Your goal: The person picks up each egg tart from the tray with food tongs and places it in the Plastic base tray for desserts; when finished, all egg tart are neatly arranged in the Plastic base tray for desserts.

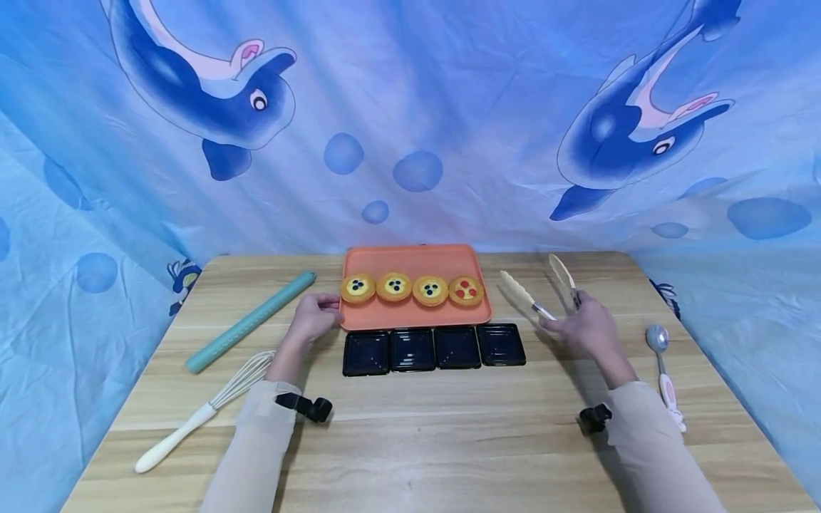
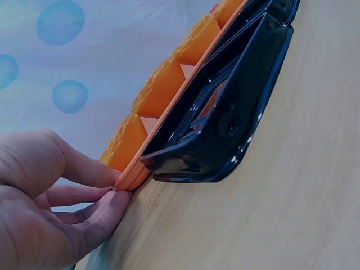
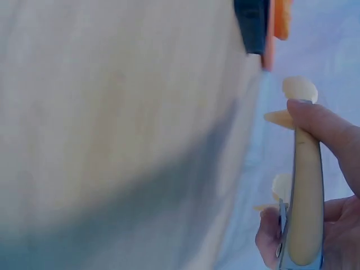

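My left hand [image 1: 313,317] pinches the left edge of an orange tray [image 1: 410,257]; the left wrist view has the thumb and fingertips [image 2: 116,205] at the tray's corner. On the tray stands a row of tarts: three with dark berries [image 1: 394,286] and, at the right end, one with red pieces [image 1: 466,291]. Several square black dishes [image 1: 412,350] line up along the tray's front edge. To the right, my right hand [image 1: 590,328] grips tongs [image 3: 307,197] with cream-coloured ends. The two arms of the tongs are spread apart and point away from me.
A green rolling pin [image 1: 251,322] and a white-handled whisk [image 1: 192,427] lie on the wooden table [image 1: 410,449] at the left. At the far right is a spoon with a rabbit handle [image 1: 667,392]. A blue dolphin-print curtain [image 1: 398,85] hangs behind the table.
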Demonstrator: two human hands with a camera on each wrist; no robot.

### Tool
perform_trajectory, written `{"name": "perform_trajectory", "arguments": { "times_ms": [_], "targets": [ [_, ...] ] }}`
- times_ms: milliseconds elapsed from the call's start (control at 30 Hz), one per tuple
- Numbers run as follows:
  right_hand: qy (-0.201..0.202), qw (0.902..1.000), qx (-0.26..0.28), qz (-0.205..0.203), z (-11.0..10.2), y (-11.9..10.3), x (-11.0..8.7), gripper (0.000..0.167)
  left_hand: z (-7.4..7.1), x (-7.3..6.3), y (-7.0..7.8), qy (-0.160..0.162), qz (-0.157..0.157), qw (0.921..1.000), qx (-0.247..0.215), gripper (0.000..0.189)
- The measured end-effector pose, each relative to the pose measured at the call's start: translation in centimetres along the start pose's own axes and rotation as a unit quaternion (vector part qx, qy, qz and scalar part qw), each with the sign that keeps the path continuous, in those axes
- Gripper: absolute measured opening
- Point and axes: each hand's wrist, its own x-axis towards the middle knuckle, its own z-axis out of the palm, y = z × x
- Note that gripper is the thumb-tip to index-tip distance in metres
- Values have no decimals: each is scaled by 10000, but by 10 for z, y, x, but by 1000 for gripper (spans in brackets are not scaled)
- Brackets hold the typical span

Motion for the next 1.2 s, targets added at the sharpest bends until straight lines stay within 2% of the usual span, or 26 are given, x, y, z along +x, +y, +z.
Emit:
{"name": "perform_trajectory", "arguments": {
  "times_ms": [233, 433, 633, 800, 867, 1033, 1200],
  "targets": [
    [428, 9981, -146, -430, -26, -18, -12, 113, 0, 0, -4, -25, 65, 9999, -111, 53],
    [539, 9955, -318, -709, -41, -28, -17, 116, 0, 1, -5, -2, 41, 10000, -57, 52],
    [138, 9913, -282, -1276, -42, -31, -8, 109, -2, 0, -4, -31, 71, 10000, -59, 50],
    [-406, 9820, -236, -1830, -35, -32, 4, 113, -2, 1, -4, 39, 108, 9999, -105, 50],
    [-497, 9784, -226, -1996, -30, -33, 9, 111, -2, 1, -4, 30, 91, 9999, -113, 51],
    [-543, 9730, -319, -2220, -18, -37, 19, 102, 0, 0, -3, -14, 40, 9999, -137, 51],
    [-817, 9683, -246, -2346, -7, -39, 26, 96, 0, -2, -3, -11, 9, 9998, -197, 51]
  ]
}}
